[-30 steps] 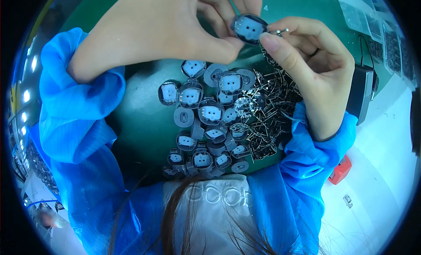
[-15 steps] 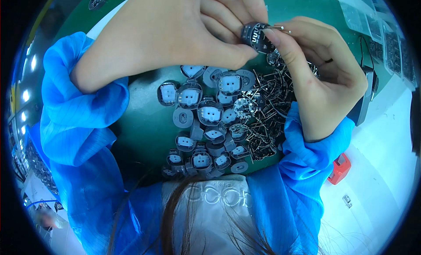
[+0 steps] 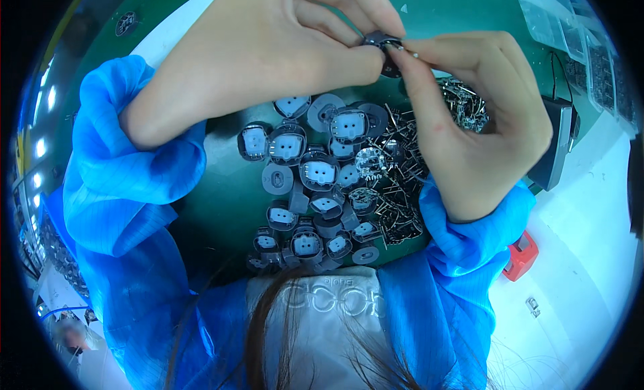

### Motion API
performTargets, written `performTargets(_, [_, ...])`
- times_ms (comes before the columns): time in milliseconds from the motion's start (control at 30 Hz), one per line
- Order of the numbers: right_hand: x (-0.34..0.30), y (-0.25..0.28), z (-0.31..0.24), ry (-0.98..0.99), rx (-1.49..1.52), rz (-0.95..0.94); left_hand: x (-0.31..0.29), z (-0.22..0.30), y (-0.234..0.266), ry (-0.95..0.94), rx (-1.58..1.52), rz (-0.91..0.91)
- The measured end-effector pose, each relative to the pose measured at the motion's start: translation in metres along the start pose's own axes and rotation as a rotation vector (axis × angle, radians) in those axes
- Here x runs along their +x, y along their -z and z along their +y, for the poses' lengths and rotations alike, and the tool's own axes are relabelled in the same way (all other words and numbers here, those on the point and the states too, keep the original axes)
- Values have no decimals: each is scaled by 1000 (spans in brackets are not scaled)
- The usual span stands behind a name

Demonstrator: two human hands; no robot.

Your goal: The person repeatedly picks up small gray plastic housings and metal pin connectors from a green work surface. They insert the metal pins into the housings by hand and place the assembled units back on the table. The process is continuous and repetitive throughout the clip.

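Note:
Above the table's middle, my left hand (image 3: 295,61) is closed on a small dark round housing (image 3: 384,38), gripping it between thumb and fingers. My right hand (image 3: 486,125) pinches thin metal pins (image 3: 411,53) at that housing's right side; the thumb and fingertips cover most of them. Below the hands lie several grey round housings (image 3: 319,172) with pale blue inner faces and pairs of small holes. Right of these is a heap of small dark circuit boards with metal pins (image 3: 400,219), partly under my right wrist.
A green mat (image 3: 211,219) covers the work surface. To the right stand a dark grey box (image 3: 555,141) with a wire, a red object (image 3: 521,257) and clear plastic bins (image 3: 590,54). One round dark part (image 3: 125,23) lies at the far left.
Both hands have shifted slightly left with the housing. It has turned, so its board face shows less, and my right fingertips have closed in over it.

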State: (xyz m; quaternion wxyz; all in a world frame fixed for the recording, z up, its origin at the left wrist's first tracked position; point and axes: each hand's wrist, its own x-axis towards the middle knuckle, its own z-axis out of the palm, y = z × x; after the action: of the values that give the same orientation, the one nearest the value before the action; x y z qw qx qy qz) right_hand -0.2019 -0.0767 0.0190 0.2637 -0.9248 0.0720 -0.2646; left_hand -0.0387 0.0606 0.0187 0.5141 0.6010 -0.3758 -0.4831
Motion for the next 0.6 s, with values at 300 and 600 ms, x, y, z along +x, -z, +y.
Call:
performTargets(300, [-11, -7, -1, -270, 307, 160, 1, 5, -7, 1, -25, 5])
performTargets(600, [-5, -6, 6, 74, 174, 94, -3, 9, -13, 43, -2, 83])
